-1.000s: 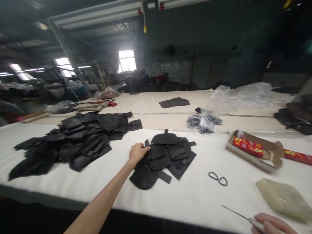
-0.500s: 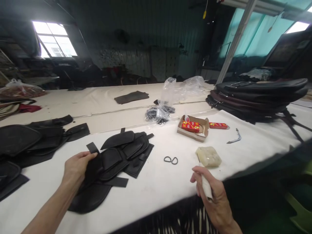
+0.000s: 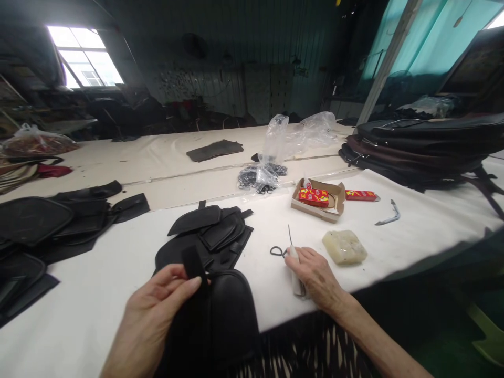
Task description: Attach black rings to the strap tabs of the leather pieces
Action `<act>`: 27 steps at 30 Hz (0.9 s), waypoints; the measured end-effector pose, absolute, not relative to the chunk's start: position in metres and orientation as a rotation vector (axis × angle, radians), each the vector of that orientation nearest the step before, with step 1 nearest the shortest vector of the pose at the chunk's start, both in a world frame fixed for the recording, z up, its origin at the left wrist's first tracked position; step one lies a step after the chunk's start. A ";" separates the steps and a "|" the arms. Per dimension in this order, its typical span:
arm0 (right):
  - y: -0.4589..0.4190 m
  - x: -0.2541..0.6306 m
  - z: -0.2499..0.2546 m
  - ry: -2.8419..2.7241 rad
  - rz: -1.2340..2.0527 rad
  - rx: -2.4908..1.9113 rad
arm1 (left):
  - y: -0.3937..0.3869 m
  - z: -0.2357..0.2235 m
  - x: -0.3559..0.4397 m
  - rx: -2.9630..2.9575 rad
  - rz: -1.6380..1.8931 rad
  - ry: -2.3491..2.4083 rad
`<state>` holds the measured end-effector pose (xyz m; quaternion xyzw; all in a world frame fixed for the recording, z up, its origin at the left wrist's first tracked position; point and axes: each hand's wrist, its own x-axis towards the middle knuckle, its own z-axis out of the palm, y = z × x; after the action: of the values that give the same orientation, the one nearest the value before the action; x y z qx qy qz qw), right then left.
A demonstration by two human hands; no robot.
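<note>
- Left hand (image 3: 155, 307): thumb and fingers pinch the strap (image 3: 192, 262) of a black padded piece (image 3: 232, 307), held up at the tabletop's (image 3: 268, 302) near edge; whether the piece's lower end rests on anything, cannot tell.
- Right hand (image 3: 315, 273): closed round the pale handle of a thin-spiked tool (image 3: 296, 275), spike pointing toward the far edge.
- Black cord loops (image 3: 275, 251): flat on the tabletop, at the right fingertips, partly covered by them; whether gripped, cannot tell.
- Small pile of similar black pieces (image 3: 220, 226): just beyond the held one, farther from the near edge.
- Larger black pile (image 3: 35, 220): toward the left end.
- Yellowish block (image 3: 344, 247): right of the right hand, near the near edge.
- Cardboard box (image 3: 317, 212): beyond the block, red packet (image 3: 314, 197) inside.
</note>
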<state>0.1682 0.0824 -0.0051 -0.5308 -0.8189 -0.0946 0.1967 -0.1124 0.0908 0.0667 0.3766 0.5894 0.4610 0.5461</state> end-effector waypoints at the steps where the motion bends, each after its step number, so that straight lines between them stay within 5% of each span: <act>1: 0.083 0.169 -0.005 -2.319 -0.265 -1.476 | 0.088 0.063 -0.101 0.917 1.048 1.356; 7: 0.087 0.176 -0.005 -2.430 -0.282 -1.401 | 0.078 0.034 -0.042 1.014 0.812 1.134; 27: 0.094 0.169 -0.001 -2.429 -0.428 -1.333 | 0.070 0.016 -0.030 1.330 1.014 1.213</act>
<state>0.1691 0.0937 -0.0012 -0.4687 -0.8540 -0.1505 0.1682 -0.0302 0.0701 0.0160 0.5528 0.5042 0.4215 0.5123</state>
